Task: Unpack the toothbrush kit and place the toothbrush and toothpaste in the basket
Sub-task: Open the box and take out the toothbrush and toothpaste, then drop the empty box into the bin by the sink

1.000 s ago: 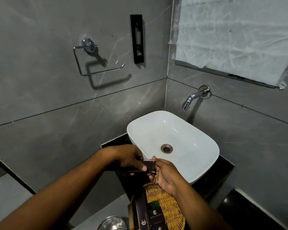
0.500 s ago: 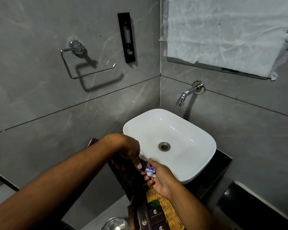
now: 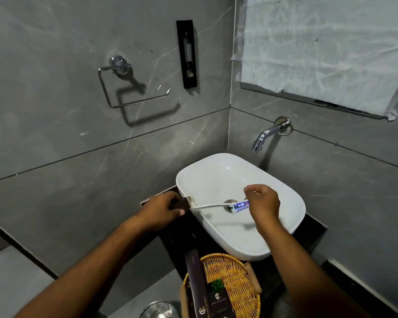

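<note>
My left hand (image 3: 161, 211) grips the dark toothbrush kit box (image 3: 183, 203) at the left rim of the white basin. A white toothbrush (image 3: 210, 205) stretches from the box's open end across the basin toward my right hand (image 3: 263, 204). That hand holds the toothbrush's far end together with a small white and blue toothpaste tube (image 3: 240, 207), above the drain. The wicker basket (image 3: 236, 275) sits below the basin on the dark counter, well under both hands.
Dark boxed items (image 3: 208, 294) lie in the basket's left side. A white basin (image 3: 218, 175) stands on a black counter, with a chrome tap (image 3: 265, 134) on the right wall. A chrome towel ring (image 3: 124, 88) hangs on the left wall. A round metal lid (image 3: 159, 309) shows at the bottom.
My hands were close together above the basket; now they have spread apart over the basin. The right hand has drawn the toothbrush and toothpaste out of the box to the right.
</note>
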`<state>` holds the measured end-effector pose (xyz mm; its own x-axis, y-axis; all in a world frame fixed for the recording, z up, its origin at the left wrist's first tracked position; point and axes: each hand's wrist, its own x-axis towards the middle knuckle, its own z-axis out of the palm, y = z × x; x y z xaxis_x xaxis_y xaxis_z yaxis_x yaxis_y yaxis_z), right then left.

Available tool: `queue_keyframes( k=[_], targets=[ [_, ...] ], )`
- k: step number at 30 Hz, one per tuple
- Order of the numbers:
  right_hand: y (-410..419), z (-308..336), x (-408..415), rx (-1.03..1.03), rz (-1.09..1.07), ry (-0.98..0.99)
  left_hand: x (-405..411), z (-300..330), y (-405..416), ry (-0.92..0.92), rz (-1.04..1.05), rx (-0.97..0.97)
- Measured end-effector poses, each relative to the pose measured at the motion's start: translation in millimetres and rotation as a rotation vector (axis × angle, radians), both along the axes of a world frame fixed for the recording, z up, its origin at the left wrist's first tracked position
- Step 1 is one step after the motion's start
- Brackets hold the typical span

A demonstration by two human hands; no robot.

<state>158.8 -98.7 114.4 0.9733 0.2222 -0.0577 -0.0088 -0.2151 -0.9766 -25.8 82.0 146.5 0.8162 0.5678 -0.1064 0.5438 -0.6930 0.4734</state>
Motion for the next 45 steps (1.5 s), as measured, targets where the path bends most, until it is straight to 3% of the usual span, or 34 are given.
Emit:
queue_keyframes(
  k=[3,9,19,28,35,38,45],
  targets=[
    [3.9,17.1,2.8,-0.165,0.155,-0.21,-2.3,-10.9,-10.1,-0.244,0.07,-0.1],
    [27.7,18.9,-32.6,-0.427,0.671,-0.496,-1.5,-17.1,-22.6,-0.416,0.049,-0.265],
    [42.1,17.9,-63.1,-0.504,0.792,-0.767,-20.3,-30.2,-24.0,-0.597,0.223,-0.507],
    [48.8,-34.8,-82.7,-1.021,1.034,-0.738,-76.0,-89.4,-0.2,-0.627,0.5,-0.677],
    [65.7,-79.7,-89.8,-1.182,1.237,-0.575,-124.1,-169.8,16.1,-0.487,0.781,-0.765],
    [73.7,-90.9,-85.0,-1.245,1.313,-0.629,-133.6,-204.8,24.3,-0.4,0.83,-0.753],
    [87.0,-111.8,-67.5,-1.259,1.271,-0.668,-136.3,-319.1,36.7,-0.273,0.916,-0.755]
  ],
)
